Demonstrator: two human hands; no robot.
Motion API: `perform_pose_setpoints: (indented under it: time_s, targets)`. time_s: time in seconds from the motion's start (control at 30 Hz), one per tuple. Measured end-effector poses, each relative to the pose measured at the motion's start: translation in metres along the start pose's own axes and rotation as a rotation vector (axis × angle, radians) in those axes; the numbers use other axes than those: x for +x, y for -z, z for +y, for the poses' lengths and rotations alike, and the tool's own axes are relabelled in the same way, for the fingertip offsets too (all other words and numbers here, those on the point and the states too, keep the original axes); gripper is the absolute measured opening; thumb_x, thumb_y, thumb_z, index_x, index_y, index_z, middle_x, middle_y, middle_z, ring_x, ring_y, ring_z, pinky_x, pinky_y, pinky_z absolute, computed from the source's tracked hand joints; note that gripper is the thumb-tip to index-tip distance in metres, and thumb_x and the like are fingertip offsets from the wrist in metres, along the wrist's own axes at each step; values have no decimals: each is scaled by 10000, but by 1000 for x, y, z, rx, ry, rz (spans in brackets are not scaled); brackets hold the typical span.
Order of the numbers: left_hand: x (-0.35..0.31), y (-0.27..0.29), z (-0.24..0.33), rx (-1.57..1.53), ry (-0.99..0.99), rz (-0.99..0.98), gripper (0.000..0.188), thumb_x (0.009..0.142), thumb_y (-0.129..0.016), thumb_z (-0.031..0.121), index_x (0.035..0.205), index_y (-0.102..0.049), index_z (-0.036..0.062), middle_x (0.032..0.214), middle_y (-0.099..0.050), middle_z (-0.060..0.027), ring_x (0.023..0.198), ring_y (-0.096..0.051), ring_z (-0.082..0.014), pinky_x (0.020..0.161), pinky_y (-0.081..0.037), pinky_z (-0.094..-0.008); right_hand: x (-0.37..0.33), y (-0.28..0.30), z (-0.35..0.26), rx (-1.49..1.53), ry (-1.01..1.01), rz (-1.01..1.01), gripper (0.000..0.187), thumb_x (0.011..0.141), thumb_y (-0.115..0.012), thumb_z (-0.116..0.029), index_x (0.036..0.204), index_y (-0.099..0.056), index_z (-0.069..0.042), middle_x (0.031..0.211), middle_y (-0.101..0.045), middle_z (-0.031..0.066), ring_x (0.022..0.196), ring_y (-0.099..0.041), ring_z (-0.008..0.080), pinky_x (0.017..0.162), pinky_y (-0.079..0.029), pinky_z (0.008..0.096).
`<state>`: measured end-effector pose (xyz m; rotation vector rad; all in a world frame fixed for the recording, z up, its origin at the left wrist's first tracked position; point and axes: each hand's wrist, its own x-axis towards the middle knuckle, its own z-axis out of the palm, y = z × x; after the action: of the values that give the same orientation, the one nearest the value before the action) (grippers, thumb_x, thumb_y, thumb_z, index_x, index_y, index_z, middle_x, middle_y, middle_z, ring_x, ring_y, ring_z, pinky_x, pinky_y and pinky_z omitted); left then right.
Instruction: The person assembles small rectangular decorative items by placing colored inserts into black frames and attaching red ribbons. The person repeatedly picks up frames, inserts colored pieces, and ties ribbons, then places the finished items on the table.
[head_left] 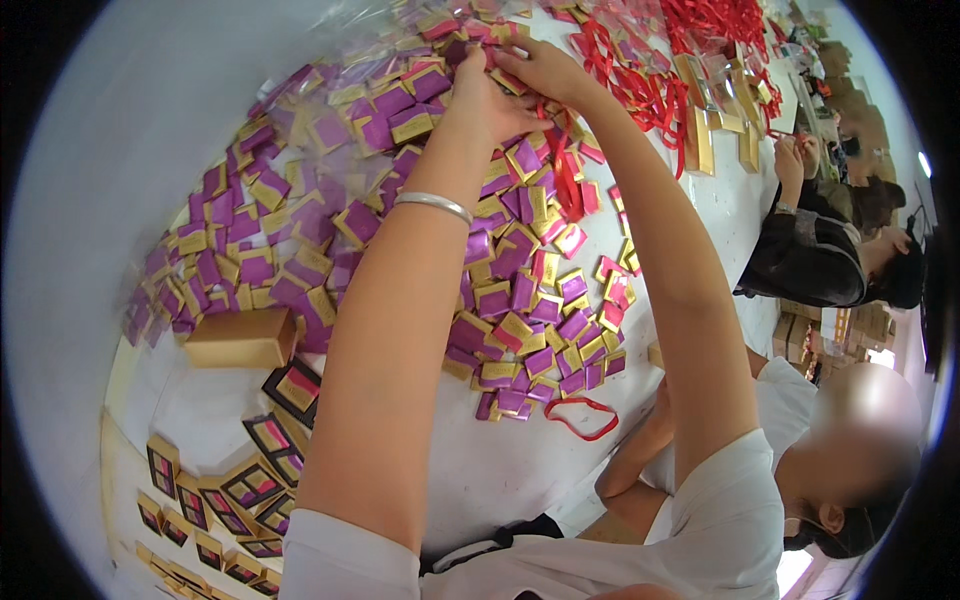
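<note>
My two arms stretch far across the table to a wide heap of small purple-and-gold wrapped pieces (515, 245), some with pink. My left hand (494, 108), with a silver bangle (433, 204) at its wrist, is cupped at the heap's far part, fingers partly curled. A gold wrapped piece (508, 82) shows between the hands, against the left palm. My right hand (548, 72) reaches in from the right, its fingers bent together over pieces beside the left hand. What its fingertips grip is hidden.
Clear plastic film (335, 120) covers the heap's left part. A gold box (240, 338) and several open gold boxes (250, 485) stand at left. Red ribbons (640, 85) and gold boxes (698, 140) lie at far right. A red ribbon loop (583, 418) lies near. Other people sit at right.
</note>
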<state>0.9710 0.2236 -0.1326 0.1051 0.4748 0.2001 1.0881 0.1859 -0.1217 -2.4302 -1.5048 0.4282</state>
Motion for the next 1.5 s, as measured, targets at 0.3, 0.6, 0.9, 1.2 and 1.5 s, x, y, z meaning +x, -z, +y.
perform_pose_setpoints:
  time_s: [0.3, 0.6, 0.9, 1.2, 1.5]
  targets:
    - [-134, -62, 7, 243, -326, -180, 335, 885, -469, 362, 971, -579, 57, 906, -599, -66, 861, -572, -201, 795, -460, -330, -124, 33, -137, 803, 236, 845, 93, 807, -545, -38, 886, -575, 1, 852, -575, 70, 747, -556, 128, 637, -433, 241]
    - [-420, 5, -41, -121, -457, -236, 185, 849, -509, 270, 843, -558, 92, 794, -572, -28, 739, -558, -152, 677, -480, -293, -313, 9, -352, 863, 594, 754, 186, 758, -570, -39, 943, -559, -17, 962, -557, 133, 898, -507, 266, 792, -375, 351]
    - [-671, 158, -176, -379, -674, 147, 353, 886, -371, 344, 997, -534, 51, 1066, -553, -113, 972, -537, -233, 830, -446, -373, -546, -105, -471, 809, 839, 118, 203, 825, -453, -47, 984, -575, -13, 981, -566, 128, 930, -511, 278, 833, -365, 354]
    - [-854, 293, -221, -487, -553, 140, 253, 844, -464, 310, 936, -543, 88, 887, -587, -54, 847, -581, -170, 720, -490, -322, -698, -194, -620, 1360, 258, -351, 232, 901, -430, -119, 1092, -525, -28, 950, -606, 115, 775, -535, 140, 706, -423, 249]
    - [-983, 359, -234, -371, -264, 164, 200, 853, -477, 253, 873, -533, 62, 657, -476, -16, 555, -431, -108, 460, -379, -193, -705, -230, -602, 1553, -381, -703, 316, 878, -487, -94, 1190, -473, -42, 924, -612, 102, 659, -510, 102, 610, -430, 216]
